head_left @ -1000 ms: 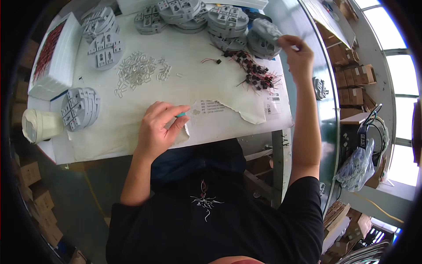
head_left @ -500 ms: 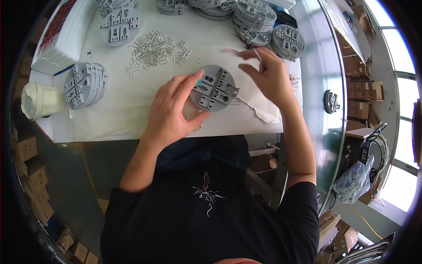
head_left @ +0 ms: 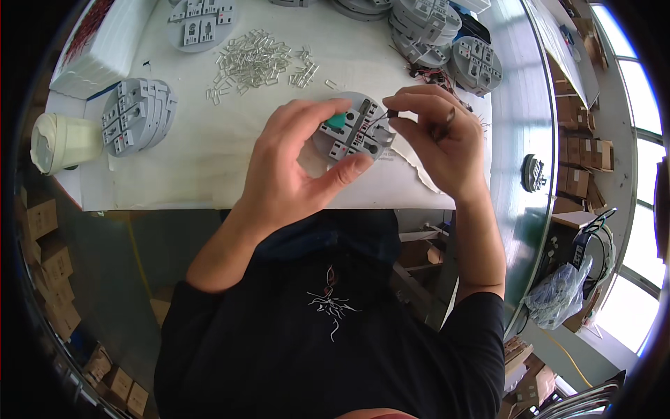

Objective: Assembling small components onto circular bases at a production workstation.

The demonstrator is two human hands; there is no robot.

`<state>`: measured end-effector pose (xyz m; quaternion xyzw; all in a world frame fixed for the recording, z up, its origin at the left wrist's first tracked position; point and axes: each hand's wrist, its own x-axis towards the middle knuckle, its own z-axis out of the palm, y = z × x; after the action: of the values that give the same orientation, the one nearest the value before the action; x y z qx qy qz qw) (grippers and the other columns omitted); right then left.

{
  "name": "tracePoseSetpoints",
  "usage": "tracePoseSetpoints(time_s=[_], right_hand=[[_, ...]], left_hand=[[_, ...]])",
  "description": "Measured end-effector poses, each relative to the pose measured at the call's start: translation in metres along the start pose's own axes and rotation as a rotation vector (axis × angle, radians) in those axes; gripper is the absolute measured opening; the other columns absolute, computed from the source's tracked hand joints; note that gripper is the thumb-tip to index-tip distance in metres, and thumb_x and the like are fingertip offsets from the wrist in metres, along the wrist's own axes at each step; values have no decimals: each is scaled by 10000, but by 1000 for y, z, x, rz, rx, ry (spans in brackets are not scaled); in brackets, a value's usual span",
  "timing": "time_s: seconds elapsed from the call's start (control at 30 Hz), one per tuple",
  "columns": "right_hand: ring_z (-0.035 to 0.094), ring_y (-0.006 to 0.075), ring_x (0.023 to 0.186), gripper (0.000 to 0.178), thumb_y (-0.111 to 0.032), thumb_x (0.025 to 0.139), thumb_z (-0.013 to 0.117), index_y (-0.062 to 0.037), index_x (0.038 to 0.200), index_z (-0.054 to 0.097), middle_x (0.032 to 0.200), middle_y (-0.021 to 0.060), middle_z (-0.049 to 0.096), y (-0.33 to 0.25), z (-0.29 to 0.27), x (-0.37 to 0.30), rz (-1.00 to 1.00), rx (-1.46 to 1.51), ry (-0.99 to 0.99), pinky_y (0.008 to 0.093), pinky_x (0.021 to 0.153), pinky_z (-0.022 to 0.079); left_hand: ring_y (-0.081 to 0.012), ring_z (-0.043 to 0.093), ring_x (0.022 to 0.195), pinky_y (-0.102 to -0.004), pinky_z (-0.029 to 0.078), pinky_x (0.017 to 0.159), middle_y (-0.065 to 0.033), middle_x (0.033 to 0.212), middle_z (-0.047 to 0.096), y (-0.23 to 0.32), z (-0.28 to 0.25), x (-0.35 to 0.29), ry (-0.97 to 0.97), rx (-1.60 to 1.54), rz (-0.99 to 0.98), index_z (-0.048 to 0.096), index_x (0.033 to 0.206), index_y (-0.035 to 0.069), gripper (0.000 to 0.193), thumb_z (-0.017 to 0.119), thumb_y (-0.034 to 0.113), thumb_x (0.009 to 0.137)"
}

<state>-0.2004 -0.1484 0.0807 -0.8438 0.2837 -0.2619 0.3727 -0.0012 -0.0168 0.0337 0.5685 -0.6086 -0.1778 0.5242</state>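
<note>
A grey round plastic base (head_left: 364, 105) with slots and raised blocks lies on the table before me. My left hand (head_left: 286, 150) curves around its left side, fingertips near the far edge and thumb at the near edge. Under those fingertips shows a small green piece (head_left: 336, 121); whether it is held or fixed to the base I cannot tell. Over the base's right side, my right hand (head_left: 447, 136) pinches a small dark connector (head_left: 392, 114). Thin dark and reddish wires (head_left: 373, 124) run from it across the middle of the base.
Behind the base lies a heap of clear U-shaped pieces (head_left: 255, 61). Similar grey bases are stacked at left (head_left: 139, 117) and back right (head_left: 426, 24). Dark and red wires (head_left: 429, 73) lie by the right stack. A lidded tub (head_left: 64, 143) and white foam box (head_left: 105, 59) stand left.
My right hand came back from the wire pile toward the base, now pinching a wired connector. My left hand shifted slightly right with the base, and more of the green piece shows.
</note>
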Motion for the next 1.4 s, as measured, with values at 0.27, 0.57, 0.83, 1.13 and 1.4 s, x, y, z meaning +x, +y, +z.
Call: tracePoseSetpoints(time_s=[0.27, 0.57, 0.83, 1.13, 1.4], right_hand=[[570, 61, 729, 265, 79, 846, 826, -4, 1092, 771, 1114, 76, 738, -19, 8, -16, -108, 59, -14, 220, 637, 446], [615, 64, 714, 239, 6, 891, 826, -43, 1117, 764, 1084, 59, 747, 10, 23, -29, -119, 341, -22, 221, 619, 484], [618, 49, 801, 221, 7, 946, 788, -8, 1159, 732, 1153, 63, 709, -2, 23, -43, 359, 866, -58, 211, 689, 503], [618, 59, 833, 194, 53, 972, 738, 4, 1158, 723, 1182, 64, 705, 10, 35, -44, -7, 574, 46, 217, 702, 503], [690, 136, 824, 229, 34, 920, 768, -45, 1134, 745, 1118, 67, 707, 0, 31, -39, 176, 418, 43, 322, 681, 544]], left_hand=[[-103, 657, 791, -259, 513, 733, -44, 834, 728, 4, 2, 9, -131, -552, -201, 774, 1003, -14, 181, 786, 163, 967], [-81, 625, 792, -260, 501, 723, -16, 846, 714, -5, 0, 11, -271, -852, -436, 757, 970, -10, 119, 764, 106, 949], [-61, 597, 777, -270, 488, 694, -21, 831, 703, -11, -6, 18, -154, -246, 44, 727, 930, -16, 122, 723, 102, 957], [-61, 558, 760, -258, 450, 678, -9, 833, 662, 1, -1, 13, -284, -568, -355, 716, 927, -18, 206, 746, 176, 987], [-58, 564, 818, -235, 432, 741, 10, 840, 631, -2, -8, 23, -384, -677, -518, 703, 970, 9, 163, 741, 168, 970]])
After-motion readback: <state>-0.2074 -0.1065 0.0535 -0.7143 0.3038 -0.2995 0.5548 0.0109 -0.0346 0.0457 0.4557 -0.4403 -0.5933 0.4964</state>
